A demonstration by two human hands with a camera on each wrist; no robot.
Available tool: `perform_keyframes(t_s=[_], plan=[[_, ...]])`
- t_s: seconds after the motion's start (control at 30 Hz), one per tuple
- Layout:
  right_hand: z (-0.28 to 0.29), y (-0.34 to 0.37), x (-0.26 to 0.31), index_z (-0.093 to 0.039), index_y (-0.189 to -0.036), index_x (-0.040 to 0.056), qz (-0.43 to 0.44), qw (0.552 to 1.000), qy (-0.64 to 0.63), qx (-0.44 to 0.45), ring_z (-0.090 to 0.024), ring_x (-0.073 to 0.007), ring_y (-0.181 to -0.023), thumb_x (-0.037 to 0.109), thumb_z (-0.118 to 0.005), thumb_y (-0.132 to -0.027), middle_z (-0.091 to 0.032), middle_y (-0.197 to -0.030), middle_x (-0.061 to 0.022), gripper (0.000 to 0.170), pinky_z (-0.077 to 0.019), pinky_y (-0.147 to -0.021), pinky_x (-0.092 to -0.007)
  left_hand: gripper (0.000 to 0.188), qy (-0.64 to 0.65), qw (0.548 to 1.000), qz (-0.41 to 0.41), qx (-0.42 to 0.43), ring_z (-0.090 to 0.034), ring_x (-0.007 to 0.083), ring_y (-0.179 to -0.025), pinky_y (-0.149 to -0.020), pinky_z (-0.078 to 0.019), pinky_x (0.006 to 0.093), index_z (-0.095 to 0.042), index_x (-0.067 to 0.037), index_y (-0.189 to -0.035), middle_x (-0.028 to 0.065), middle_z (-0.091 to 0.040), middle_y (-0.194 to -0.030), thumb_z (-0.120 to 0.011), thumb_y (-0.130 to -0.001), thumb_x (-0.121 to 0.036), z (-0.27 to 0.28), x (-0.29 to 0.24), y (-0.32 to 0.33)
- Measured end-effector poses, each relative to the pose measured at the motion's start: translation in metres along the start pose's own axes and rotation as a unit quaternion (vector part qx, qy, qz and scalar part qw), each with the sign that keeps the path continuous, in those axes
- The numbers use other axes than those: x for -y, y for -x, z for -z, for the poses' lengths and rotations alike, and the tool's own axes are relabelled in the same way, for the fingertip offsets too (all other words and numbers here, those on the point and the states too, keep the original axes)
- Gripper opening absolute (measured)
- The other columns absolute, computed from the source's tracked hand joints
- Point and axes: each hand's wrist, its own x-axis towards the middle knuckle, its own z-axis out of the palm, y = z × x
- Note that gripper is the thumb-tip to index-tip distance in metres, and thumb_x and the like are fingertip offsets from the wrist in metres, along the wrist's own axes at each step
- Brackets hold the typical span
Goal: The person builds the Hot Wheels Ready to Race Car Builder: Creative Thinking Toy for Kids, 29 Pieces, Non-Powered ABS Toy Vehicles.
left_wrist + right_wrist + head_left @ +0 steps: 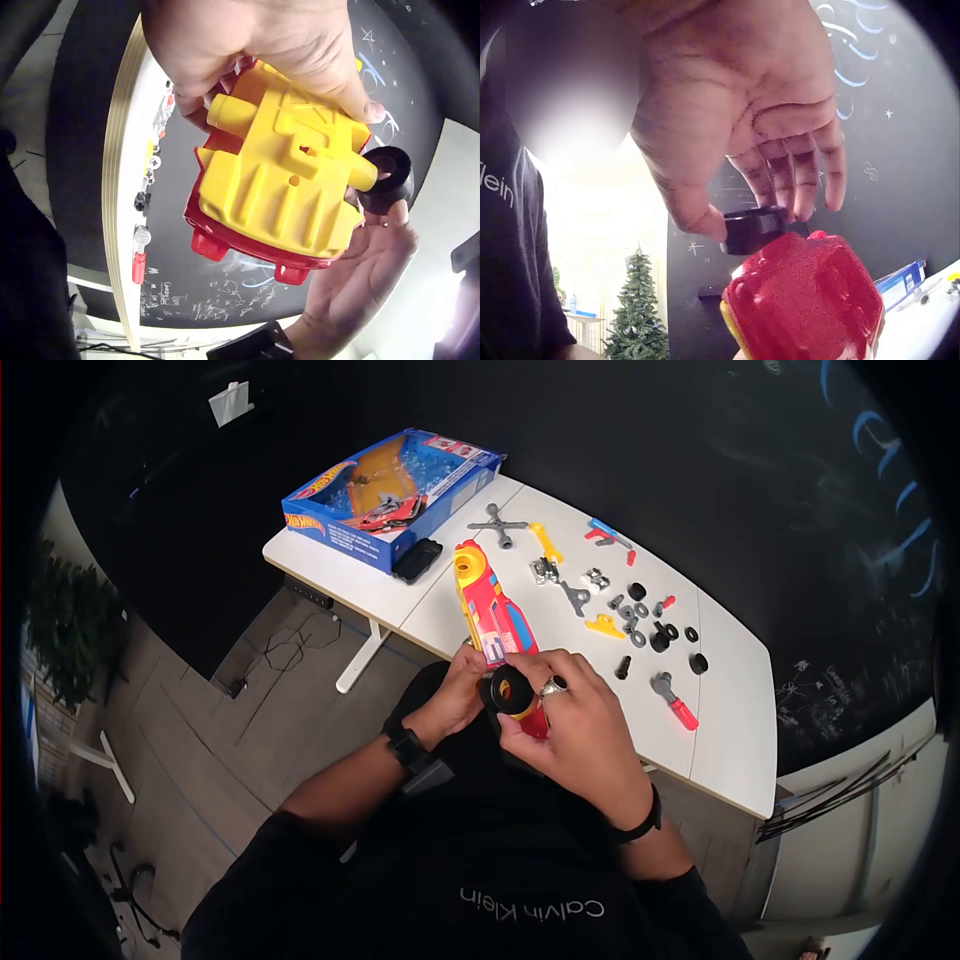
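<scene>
My left hand grips a red toy car with a yellow underside, held in front of my body at the table's near edge. In the left wrist view, my thumb presses on the yellow base, from which yellow axle stubs stick out on both sides. My right hand pinches a black wheel between thumb and fingers. The wheel sits right at the end of one stub, its hole facing outward in the head view.
A blue Hot Wheels box stands on the white table, with a black tray beside it. Small wheels, a grey four-armed piece, yellow parts and a red-handled tool lie spread across the tabletop. Behind is a blackboard wall.
</scene>
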Motion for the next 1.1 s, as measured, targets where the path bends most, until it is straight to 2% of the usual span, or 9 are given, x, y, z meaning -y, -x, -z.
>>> perform_keyframes(t_s=[0.13, 0.37, 0.43, 0.53, 0.67, 0.8, 0.93, 1.0, 1.1], plan=[[0.002, 0.009, 0.009, -0.07, -0.115, -0.0015, -0.027, 0.997, 0.061, -0.037, -0.064, -0.0315, -0.098, 0.018, -0.08, -0.074, -0.065, -0.111, -0.0143, 0.047, -0.0537, -0.086, -0.0421, 0.077, 0.08, 0.997, -0.005, -0.015, -0.059, 0.0257, -0.13, -0.113, -0.0477, 0.0453, -0.042, -0.005, -0.145, 0.0161, -0.058, -0.141, -0.051, -0.098, -0.065, -0.009, 0.002, 0.0], [-0.005, 0.015, -0.002, -0.072, -0.104, -0.0037, -0.036, 0.997, 0.058, -0.034, -0.064, -0.0315, -0.098, 0.018, -0.082, -0.073, -0.063, -0.108, -0.0142, 0.04, -0.0535, -0.085, -0.0422, 0.073, 0.041, 0.998, 0.016, -0.043, -0.054, 0.0276, -0.135, -0.113, -0.0457, 0.045, -0.042, -0.007, -0.146, 0.0163, -0.056, -0.144, -0.047, -0.1, -0.064, -0.013, 0.001, 0.004], [-0.007, 0.019, -0.005, -0.068, -0.123, -0.001, -0.048, 0.998, 0.037, -0.021, -0.061, -0.0322, -0.106, 0.019, -0.08, -0.077, -0.059, -0.117, -0.0134, 0.051, -0.0533, -0.087, -0.0431, 0.073, 0.08, 0.996, 0.021, -0.019, -0.052, 0.0268, -0.137, -0.114, -0.0445, 0.0457, -0.041, -0.009, -0.148, 0.0142, -0.053, -0.147, -0.047, -0.101, -0.063, -0.015, 0.003, 0.004], [-0.016, 0.023, -0.011, -0.066, -0.126, 0.0013, -0.08, 0.993, -0.057, -0.065, -0.059, -0.0344, -0.111, 0.018, -0.08, -0.08, -0.057, -0.121, -0.0151, 0.051, -0.0538, -0.091, -0.0437, 0.074, 0.136, 0.989, 0.049, 0.018, -0.051, 0.0259, -0.138, -0.114, -0.0447, 0.0473, -0.04, -0.009, -0.15, 0.0119, -0.049, -0.15, -0.048, -0.1, -0.063, -0.018, 0.002, 0.006], [-0.033, 0.028, -0.022, -0.058, -0.134, 0.0013, -0.075, 0.989, -0.049, -0.115, -0.058, -0.038, -0.114, 0.014, -0.079, -0.082, -0.054, -0.126, -0.0177, 0.057, -0.0527, -0.095, -0.0437, 0.089, 0.086, 0.995, -0.006, 0.041, -0.05, 0.0247, -0.138, -0.116, -0.0437, 0.0432, -0.032, -0.01, -0.154, 0.0109, -0.05, -0.147, -0.078, -0.089, -0.05, -0.031, -0.008, 0.011], [-0.039, 0.029, -0.026, -0.051, -0.142, 0.0007, -0.076, 0.988, -0.049, -0.126, -0.056, -0.0391, -0.113, 0.011, -0.076, -0.082, -0.052, -0.127, -0.0192, 0.066, -0.0526, -0.095, -0.0437, 0.088, 0.1, 0.995, 0.013, 0.008, -0.051, 0.0244, -0.137, -0.116, -0.0433, 0.0394, -0.032, -0.005, -0.151, 0.0109, -0.051, -0.145, -0.084, -0.086, -0.035, -0.033, -0.005, 0.01], [-0.025, 0.037, -0.033, -0.041, -0.152, 0.002, -0.049, 0.992, -0.105, -0.051, -0.05, -0.0389, -0.13, 0.03, -0.081, -0.085, -0.046, -0.141, -0.0229, 0.083, -0.0473, -0.108, -0.0437, 0.086, 0.119, 0.992, 0.036, -0.001, -0.054, 0.0274, -0.135, -0.112, -0.049, 0.0464, -0.034, -0.006, -0.15, 0.0126, -0.052, -0.145, -0.084, -0.087, -0.035, -0.02, -0.001, 0.01], [-0.009, 0.042, -0.046, -0.051, -0.143, 0.0002, -0.052, 0.987, -0.131, -0.083, -0.055, -0.037, -0.128, 0.031, -0.083, -0.084, -0.051, -0.139, -0.0213, 0.074, -0.049, -0.106, -0.0424, 0.088, 0.119, 0.993, 0.017, 0.009, -0.054, 0.0306, -0.135, -0.113, -0.0488, 0.0507, -0.034, -0.007, -0.15, 0.0133, -0.049, -0.149, -0.085, -0.085, -0.036, -0.007, 0.007, 0.004], [0.002, 0.064, -0.118, -0.065, -0.115, -0.0032, -0.149, 0.975, -0.077, -0.144, -0.07, -0.0334, -0.103, 0.039, -0.081, -0.086, -0.071, -0.112, -0.0163, 0.054, -0.0563, -0.09, -0.0416, 0.097, 0.126, 0.992, 0.022, -0.008, -0.054, 0.0348, -0.135, -0.112, -0.0482, 0.0551, -0.029, -0.006, -0.152, 0.0128, -0.04, -0.158, -0.088, -0.081, -0.036, 0.005, 0.01, 0.007]])
